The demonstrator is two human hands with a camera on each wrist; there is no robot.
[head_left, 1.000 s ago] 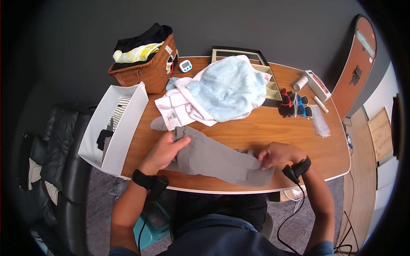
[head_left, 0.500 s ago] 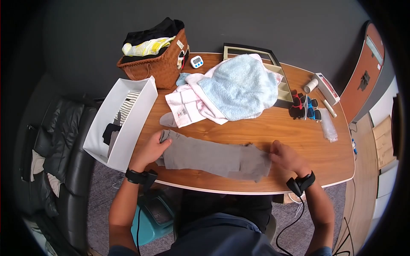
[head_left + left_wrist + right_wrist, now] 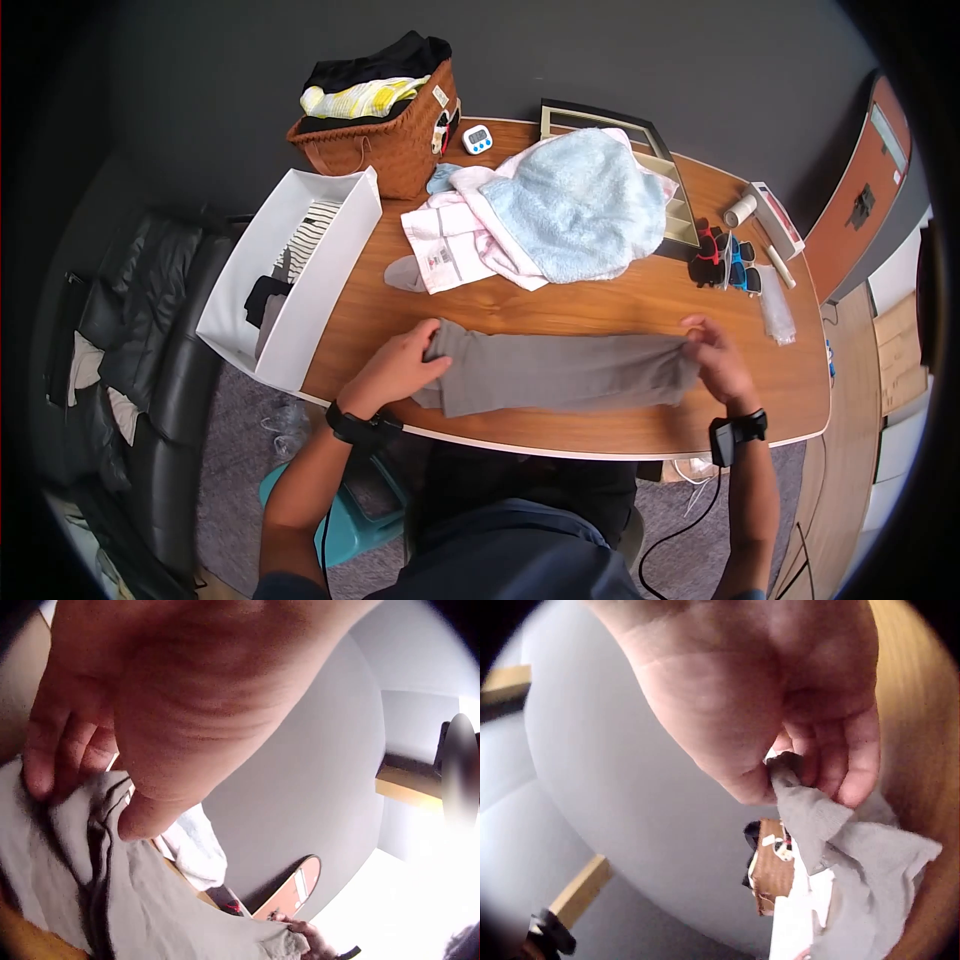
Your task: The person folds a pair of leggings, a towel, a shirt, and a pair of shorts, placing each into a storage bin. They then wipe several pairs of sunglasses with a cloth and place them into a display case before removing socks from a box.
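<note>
A long folded piece of grey clothing (image 3: 560, 372) stretches between my two hands, close over the front of the wooden table. My left hand (image 3: 398, 368) pinches its left end between thumb and fingers; in the left wrist view the thumb presses on loose layered folds (image 3: 97, 847). At the other end my right hand (image 3: 720, 362) pinches a corner, and the right wrist view has the grey cloth (image 3: 855, 855) hanging from between thumb and fingers. Behind it lie a light blue fluffy towel (image 3: 585, 205) and a white-and-pink towel (image 3: 440, 240), heaped together.
A white box (image 3: 335, 275) with striped and dark clothes stands at the left, below a brown woven basket (image 3: 380, 160) full of clothes. A small timer (image 3: 478, 139) sits at the back. Sunglasses (image 3: 740, 270), a plastic bag (image 3: 776, 310) and a compartment tray (image 3: 685, 225) lie to the right.
The right hand has moved right and a little up with its end of the grey clothing, which now lies straighter. The left hand went left, then back right.
</note>
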